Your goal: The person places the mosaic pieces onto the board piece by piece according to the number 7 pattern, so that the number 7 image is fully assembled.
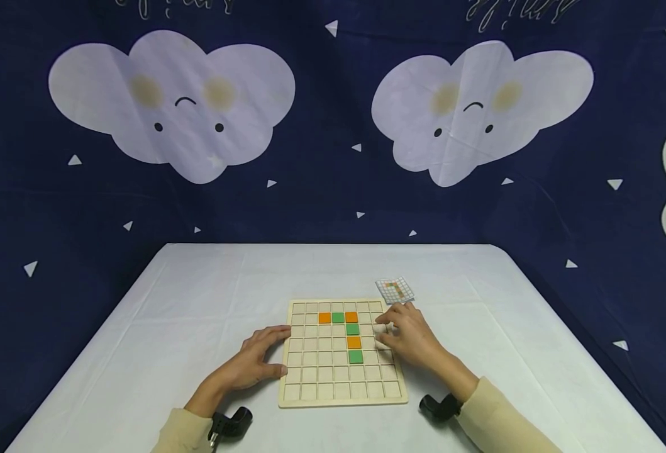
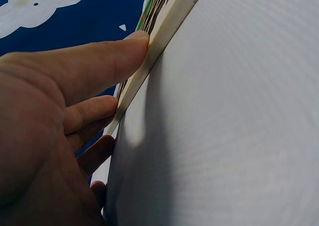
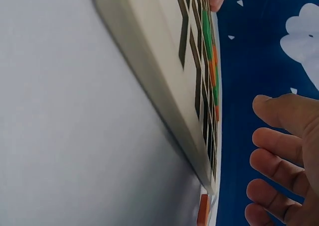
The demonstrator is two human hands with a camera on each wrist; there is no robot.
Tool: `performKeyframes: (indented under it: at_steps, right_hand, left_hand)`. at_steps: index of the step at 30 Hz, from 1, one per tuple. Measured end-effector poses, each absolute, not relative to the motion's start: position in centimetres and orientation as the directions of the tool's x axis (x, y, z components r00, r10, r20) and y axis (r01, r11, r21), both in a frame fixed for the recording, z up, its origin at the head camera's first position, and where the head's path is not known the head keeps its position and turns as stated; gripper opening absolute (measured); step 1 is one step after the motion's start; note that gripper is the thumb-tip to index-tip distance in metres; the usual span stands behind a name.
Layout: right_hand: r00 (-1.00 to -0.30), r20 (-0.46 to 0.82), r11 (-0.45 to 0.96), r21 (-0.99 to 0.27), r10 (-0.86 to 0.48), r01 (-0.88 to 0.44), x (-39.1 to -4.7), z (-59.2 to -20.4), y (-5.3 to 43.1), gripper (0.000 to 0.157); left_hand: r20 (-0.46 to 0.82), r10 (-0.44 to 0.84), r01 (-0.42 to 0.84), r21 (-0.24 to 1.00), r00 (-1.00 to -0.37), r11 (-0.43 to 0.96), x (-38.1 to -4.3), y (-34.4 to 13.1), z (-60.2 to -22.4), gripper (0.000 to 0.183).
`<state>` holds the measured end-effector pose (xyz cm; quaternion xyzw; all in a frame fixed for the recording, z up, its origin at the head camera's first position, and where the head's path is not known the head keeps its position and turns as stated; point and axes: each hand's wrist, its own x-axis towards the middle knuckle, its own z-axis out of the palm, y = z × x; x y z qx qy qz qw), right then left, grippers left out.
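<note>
A light wooden grid board (image 1: 309, 391) lies flat on the white table. On it, orange squares (image 1: 354, 342) and green squares (image 1: 355, 357) alternate in a row that turns down into a column. My left hand (image 1: 248, 362) rests its thumb and fingertips on the board's left edge. In the left wrist view that thumb (image 2: 109, 61) lies against the wooden rim. Over the right edge hovers my right hand (image 1: 412, 336), fingers loosely bent and holding nothing. The right wrist view shows its fingers (image 3: 276, 161) apart from the board.
Beyond the board's far right corner lies a small card (image 1: 395, 290) with a printed grid and coloured squares. An orange piece (image 3: 203, 210) shows past the board's corner in the right wrist view. Behind the table (image 1: 140, 352) hangs a dark blue cloth (image 1: 333, 207) with clouds.
</note>
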<state>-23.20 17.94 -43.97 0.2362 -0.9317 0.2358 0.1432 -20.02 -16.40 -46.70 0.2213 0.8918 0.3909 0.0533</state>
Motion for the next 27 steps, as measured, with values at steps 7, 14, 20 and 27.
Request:
performKeyframes:
  at_steps: [7, 14, 20, 27]
  right_hand:
    - [-0.852, 0.401, 0.781, -0.386, -0.336, -0.490, -23.9, -44.2, 18.5, 0.026]
    - [-0.868, 0.395, 0.803, -0.387, -0.300, -0.454, -24.6, -44.3, 19.1, 0.028]
    - [-0.873, 0.402, 0.807, -0.396, -0.277, -0.438, -25.2, -44.6, 19.7, 0.028]
    - [-0.889, 0.378, 0.805, -0.423, -0.260, -0.415, -25.7, -44.8, 20.2, 0.028]
  left_hand:
    - [0.086, 0.440, 0.363, 0.713, -0.894, 0.599, -19.9, -16.4, -46.6, 0.069]
    - [0.088, 0.446, 0.370, 0.710, -0.891, 0.599, -20.0, -16.4, -46.5, 0.069]
    - [0.093, 0.442, 0.372, 0.707, -0.892, 0.601, -20.1, -16.4, -46.6, 0.069]
    - [0.088, 0.443, 0.370, 0.705, -0.892, 0.605, -20.0, -16.4, -46.7, 0.069]
